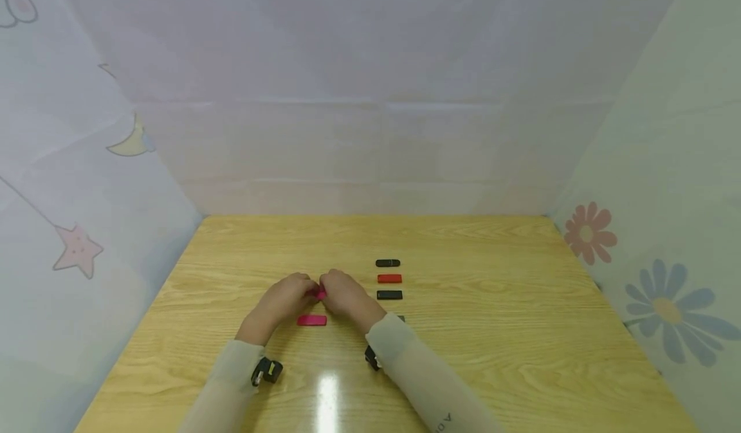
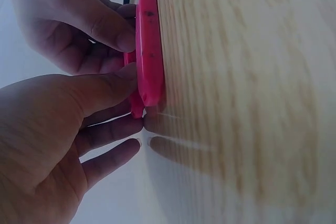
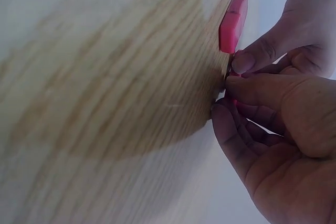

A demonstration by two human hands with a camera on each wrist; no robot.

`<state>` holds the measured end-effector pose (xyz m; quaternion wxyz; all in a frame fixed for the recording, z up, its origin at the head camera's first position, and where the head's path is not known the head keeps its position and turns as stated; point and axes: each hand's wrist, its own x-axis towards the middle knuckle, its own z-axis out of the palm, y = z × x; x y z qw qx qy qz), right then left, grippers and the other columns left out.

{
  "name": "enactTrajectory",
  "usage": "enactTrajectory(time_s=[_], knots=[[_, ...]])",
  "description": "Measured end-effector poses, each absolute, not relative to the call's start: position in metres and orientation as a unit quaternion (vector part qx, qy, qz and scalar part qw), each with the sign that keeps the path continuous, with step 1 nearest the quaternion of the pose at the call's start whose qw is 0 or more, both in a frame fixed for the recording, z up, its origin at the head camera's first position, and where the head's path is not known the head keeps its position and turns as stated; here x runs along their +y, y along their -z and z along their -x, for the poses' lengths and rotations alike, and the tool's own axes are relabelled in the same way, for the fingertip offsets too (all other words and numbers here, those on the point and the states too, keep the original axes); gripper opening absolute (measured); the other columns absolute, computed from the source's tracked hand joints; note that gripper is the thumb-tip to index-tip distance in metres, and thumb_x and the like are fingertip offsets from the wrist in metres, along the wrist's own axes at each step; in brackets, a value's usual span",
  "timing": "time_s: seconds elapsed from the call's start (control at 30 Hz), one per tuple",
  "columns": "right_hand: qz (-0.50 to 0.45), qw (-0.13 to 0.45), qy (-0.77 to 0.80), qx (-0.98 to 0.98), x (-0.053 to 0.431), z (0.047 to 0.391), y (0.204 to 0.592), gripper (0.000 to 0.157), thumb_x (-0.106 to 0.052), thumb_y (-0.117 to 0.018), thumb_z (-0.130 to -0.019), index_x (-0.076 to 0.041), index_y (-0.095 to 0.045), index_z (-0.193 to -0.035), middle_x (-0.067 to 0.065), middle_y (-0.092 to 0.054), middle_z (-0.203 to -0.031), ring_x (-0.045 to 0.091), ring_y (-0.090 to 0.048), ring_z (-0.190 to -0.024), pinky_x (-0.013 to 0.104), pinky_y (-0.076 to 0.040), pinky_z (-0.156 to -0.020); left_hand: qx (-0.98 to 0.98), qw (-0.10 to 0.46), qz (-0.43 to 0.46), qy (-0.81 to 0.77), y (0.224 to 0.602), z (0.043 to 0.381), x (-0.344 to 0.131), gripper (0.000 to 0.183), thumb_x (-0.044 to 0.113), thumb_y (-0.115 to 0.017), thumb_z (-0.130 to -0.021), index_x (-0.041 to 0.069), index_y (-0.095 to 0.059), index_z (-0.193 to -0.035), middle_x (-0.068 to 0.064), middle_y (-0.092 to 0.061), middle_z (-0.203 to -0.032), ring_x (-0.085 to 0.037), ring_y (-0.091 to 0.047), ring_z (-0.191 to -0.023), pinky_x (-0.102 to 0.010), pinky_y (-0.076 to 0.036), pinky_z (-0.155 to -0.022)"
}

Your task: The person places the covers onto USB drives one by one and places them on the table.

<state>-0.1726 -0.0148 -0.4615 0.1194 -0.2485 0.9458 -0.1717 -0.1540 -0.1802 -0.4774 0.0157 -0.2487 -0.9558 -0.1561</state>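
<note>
Both hands meet left of the table's middle. My left hand [image 1: 289, 296] and my right hand [image 1: 344, 294] pinch a small pink stick [image 1: 321, 296], shaped like a USB stick, from either side, close over the wood. Fingers cover most of it, though a pink end [image 2: 136, 109] shows below the thumb in the left wrist view. Nearer the body lies a second flat pink stick [image 1: 312, 320], with rounded ends and small dark marks along its edge in the left wrist view. Neither hand grips that one.
Right of the hands, a column of similar sticks lies on the wooden table [image 1: 492, 330]: a black one [image 1: 388, 262] farthest, then a red one [image 1: 390, 278], then another black one [image 1: 390, 295]. A dark one [image 1: 401, 318] is mostly hidden by the right forearm. Patterned cloth walls surround the table.
</note>
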Motion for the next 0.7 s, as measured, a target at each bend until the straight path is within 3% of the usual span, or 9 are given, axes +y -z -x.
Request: enactTrajectory(time_s=[0.3,0.7], knots=[[0.243,0.119,0.161,0.949,-0.0175,0.1734,0.4622,0.008,-0.013,-0.064,-0.097,-0.011,-0.063,-0.089,0.000,-0.052,-0.084,0.014,-0.047,-0.073,0.027,-0.043,-0.064,-0.956,0.028,0.247,0.156,0.4814,0.1553,-0.1803,0.006,0.016,-0.075,-0.093,0.010,-0.076,-0.093,0.004,-0.064,-0.086,-0.018,-0.064,-0.088,-0.037,-0.056,-0.080],[0.231,0.136,0.185,0.945,-0.0158,0.1755,0.4629,0.006,-0.016,-0.063,-0.097,-0.010,-0.064,-0.096,0.001,-0.053,-0.089,0.016,-0.049,-0.076,0.029,-0.044,-0.066,-0.953,0.029,0.260,0.154,0.4781,0.1547,-0.1801,0.008,0.009,-0.072,-0.093,0.005,-0.076,-0.100,-0.001,-0.065,-0.091,-0.021,-0.063,-0.092,-0.038,-0.056,-0.084]])
